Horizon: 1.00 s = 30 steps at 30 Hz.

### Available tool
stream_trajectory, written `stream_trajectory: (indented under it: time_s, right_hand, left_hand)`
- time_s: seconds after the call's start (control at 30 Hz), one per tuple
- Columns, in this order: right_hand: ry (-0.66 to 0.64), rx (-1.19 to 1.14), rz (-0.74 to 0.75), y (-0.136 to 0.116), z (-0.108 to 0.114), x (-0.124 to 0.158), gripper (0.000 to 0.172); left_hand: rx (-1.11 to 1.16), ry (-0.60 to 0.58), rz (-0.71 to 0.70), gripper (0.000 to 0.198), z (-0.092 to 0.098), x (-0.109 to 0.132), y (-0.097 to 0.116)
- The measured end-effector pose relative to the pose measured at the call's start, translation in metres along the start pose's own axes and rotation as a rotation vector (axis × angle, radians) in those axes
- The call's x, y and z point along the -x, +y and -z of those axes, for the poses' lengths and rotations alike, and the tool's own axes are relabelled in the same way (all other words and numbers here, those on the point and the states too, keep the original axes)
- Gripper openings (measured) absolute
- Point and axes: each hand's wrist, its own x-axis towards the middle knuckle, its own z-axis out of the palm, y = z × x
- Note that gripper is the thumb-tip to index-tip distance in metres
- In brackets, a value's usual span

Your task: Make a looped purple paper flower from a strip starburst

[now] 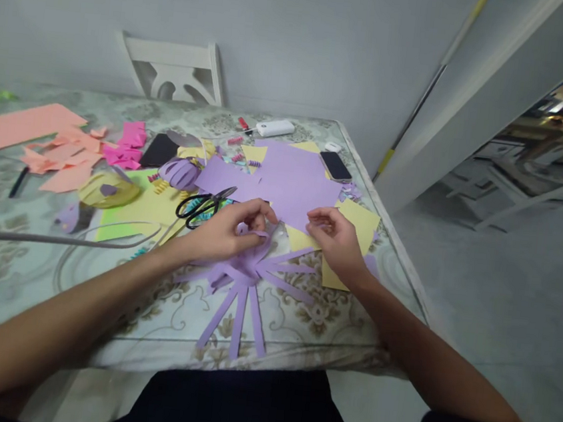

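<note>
— Walk me through it, biggest thing first.

— The table [299, 334] fills most of my view, patterned top, its right edge running away from me toward the far corner. I sit at the near edge, so my forearms come in low over it. Beyond the right edge there is only bare floor.

— And the big sheets?

— A large purple sheet [289, 181] lies flat just past my hands, with a yellow sheet [355, 229] tucked partly under it on the right, near the table's edge. Peach paper scraps [61, 154] and pink bits [130, 145] sit well apart on the far left, out of my way.

— What are you holding?

— The purple strip piece [248, 281]: strips fan out from a gathered middle, some pointing back at me over the near edge zone. My left hand [223, 232] presses down on that middle, fingers closed in a pinch on one curled strip, probably to keep the fan from sliding. My right hand [336, 237] rests on the paper just beside it, fingers curled; whether they grip anything I cannot tell.

— Anything close by?

— Black scissors [204, 206] just beyond my left hand, blades nearly together. A phone [335, 165] lies near the far right edge. Open room is mostly the bare tabletop on my near left.
</note>
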Motion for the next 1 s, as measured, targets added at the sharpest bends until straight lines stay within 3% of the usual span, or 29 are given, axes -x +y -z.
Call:
stream_trajectory:
  time_s: [0.27,0.33,0.43,0.6,0.77,0.9,1.0]
  right_hand:
    - [-0.477,0.464,0.269,-0.021,-0.033,-0.036,0.015]
    - [-0.541,0.506,0.277,-0.020,-0.046,-0.042,0.023]
    - [-0.550,0.531,0.319,-0.012,-0.062,-0.042,0.032]
    - [-0.512,0.532,0.347,-0.006,-0.073,-0.034,0.027]
    - [-0.438,0.411,0.361,-0.011,-0.065,-0.047,0.031]
    - [-0.299,0.423,0.360,-0.010,-0.054,-0.069,0.032]
    - [-0.307,0.443,0.354,-0.008,-0.044,-0.079,0.036]
  left_hand:
    - [-0.027,-0.030,-0.064,0.032,0.015,0.008,0.005]
    - [-0.019,-0.003,-0.074,0.030,0.016,0.009,0.003]
    - [-0.005,0.033,-0.083,0.027,0.017,0.010,0.002]
    - [-0.004,0.109,-0.094,0.023,0.017,0.013,-0.001]
    - [-0.039,0.212,-0.119,0.022,0.015,0.014,-0.010]
    - [0.019,0.307,-0.137,0.019,0.014,0.010,-0.008]
    - [0.034,0.348,-0.155,0.014,0.013,0.002,-0.003]
